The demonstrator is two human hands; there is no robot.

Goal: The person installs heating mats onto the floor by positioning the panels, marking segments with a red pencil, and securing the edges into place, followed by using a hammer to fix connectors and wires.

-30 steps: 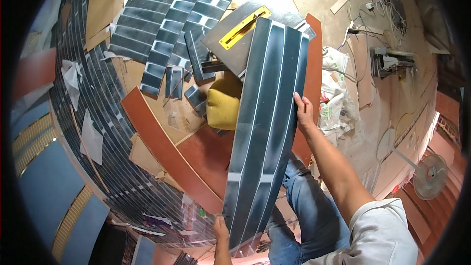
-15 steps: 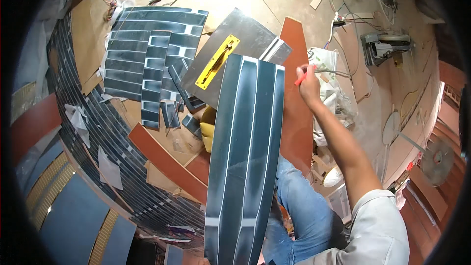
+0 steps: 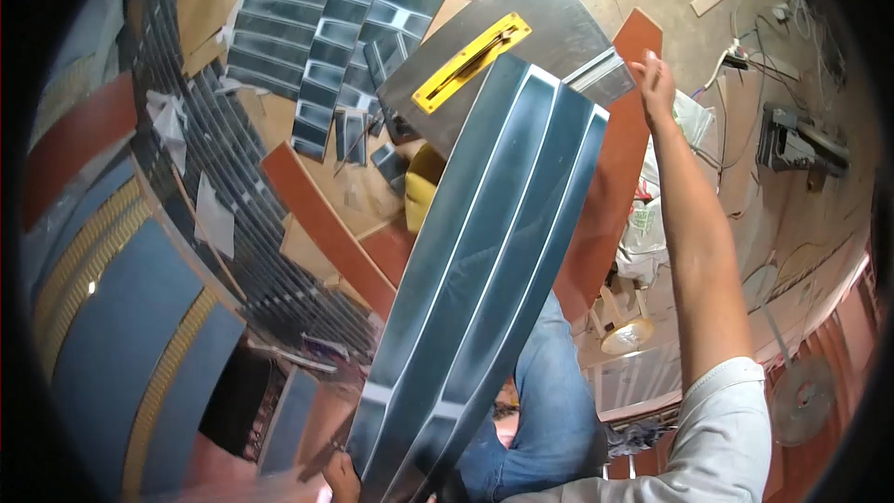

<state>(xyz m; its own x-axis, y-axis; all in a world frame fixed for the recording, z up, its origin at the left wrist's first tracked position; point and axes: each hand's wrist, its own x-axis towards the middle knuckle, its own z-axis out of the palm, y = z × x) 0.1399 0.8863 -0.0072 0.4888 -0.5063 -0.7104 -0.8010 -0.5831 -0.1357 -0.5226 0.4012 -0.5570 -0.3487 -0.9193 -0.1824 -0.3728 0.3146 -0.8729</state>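
A long dark blue-green panel point(image 3: 484, 261) with pale lengthwise lines stretches up from the lower edge, tilted to the right. My left hand point(image 3: 343, 479) is partly in view at its near left edge, closed on it. My right hand point(image 3: 656, 84) is raised past the panel's far right corner, over a red-brown board point(image 3: 610, 191). Its fingers look apart, and nothing shows in them. Beyond the panel's far end lies a grey metal table saw top point(image 3: 545, 14) with a yellow insert point(image 3: 473, 61) and a metal fence strip point(image 3: 598, 70).
Similar patterned panels point(image 3: 279, 37) lie on the floor at far left, with offcuts nearby. A red-brown strip point(image 3: 326, 228) and dark slats point(image 3: 200, 121) are at left. A power tool point(image 3: 803, 144), cables and a white sack point(image 3: 647, 233) are at right.
The panel has tilted rightward as the view shifted, and my left hand has come into view. My right hand has moved up and right; the red pen-like thing it held no longer shows.
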